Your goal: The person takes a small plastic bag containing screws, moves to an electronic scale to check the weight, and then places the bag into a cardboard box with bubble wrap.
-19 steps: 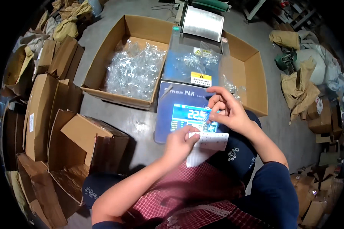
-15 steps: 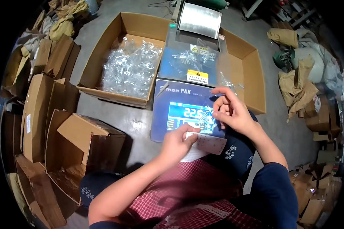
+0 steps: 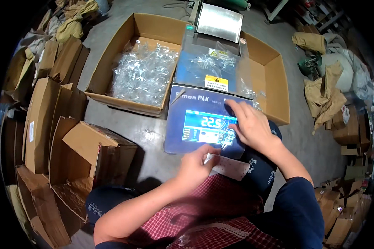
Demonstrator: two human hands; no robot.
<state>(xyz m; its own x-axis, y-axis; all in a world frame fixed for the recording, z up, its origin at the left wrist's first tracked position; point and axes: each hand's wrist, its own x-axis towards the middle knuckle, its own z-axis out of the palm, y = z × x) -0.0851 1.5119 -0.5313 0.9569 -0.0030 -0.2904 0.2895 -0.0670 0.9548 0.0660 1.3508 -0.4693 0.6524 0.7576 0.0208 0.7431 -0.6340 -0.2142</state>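
A dotted white paper strip (image 3: 232, 167) is slanting out low over the lap, its left end disappearing between thumb and fingers; the left hand (image 3: 197, 163) is pinching it right there, at that end; the strip is looking thin and light, probably bending easily and creasing if squeezed, so a flat hold near an edge would be suiting it best; just beyond, a clear plastic packet (image 3: 226, 141) is glinting in front of a lit display (image 3: 193, 135); that film is likely weighing next to nothing, soft and slippery, with a corner or rim offering the surest hold; the right hand (image 3: 253, 126) is hovering beside it, fingers bending forward and the thumb standing apart from the index finger; whether the fingertips are gripping the packet, I cannot tell!

Behind them a blue packing machine (image 3: 173, 124) is carrying that display; higher up it is showing a yellow warning label (image 3: 216, 83), with a shiny metal plate (image 3: 220, 23) gleaming at the far end; on the left a cardboard carton (image 3: 106, 68) is holding a crinkled heap of clear bags (image 3: 143, 74); on the right a second carton (image 3: 274, 83) is flanking the machine; nearer, a red checked apron (image 3: 170, 220) is covering the lap; brown sacks (image 3: 326, 91) are slumping farther right.
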